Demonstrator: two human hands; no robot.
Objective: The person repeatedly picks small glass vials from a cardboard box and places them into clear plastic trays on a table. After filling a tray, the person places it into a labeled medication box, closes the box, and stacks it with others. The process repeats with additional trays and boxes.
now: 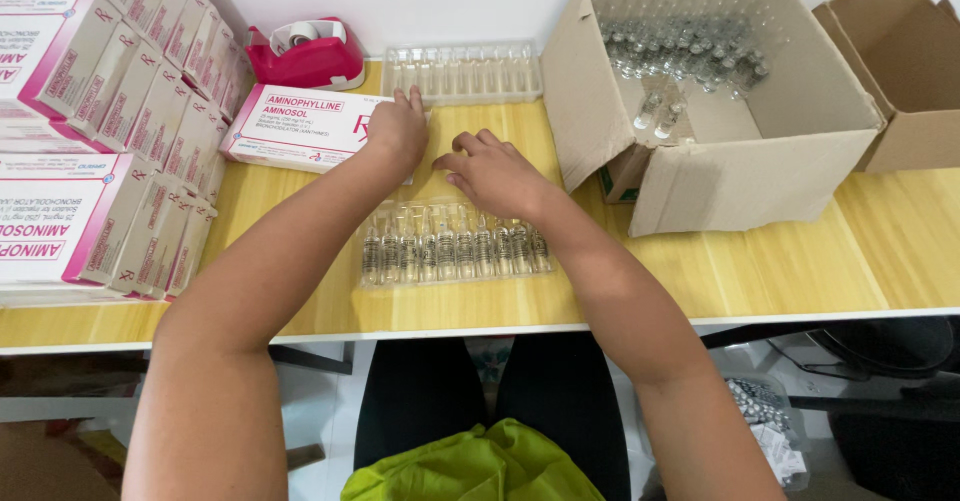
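Note:
My left hand rests on the right end of a flat white and pink medicine carton lying on the wooden table. My right hand hovers palm down, fingers slightly curled, just above the far edge of a clear plastic tray filled with several glass ampoules. It appears to hold nothing. Another clear tray, seemingly empty, lies beyond both hands by the wall.
Stacks of white and pink cartons fill the left side. A pink tape dispenser sits at the back. An open cardboard box with loose ampoules stands right, another box beside it. Green cloth lies on my lap.

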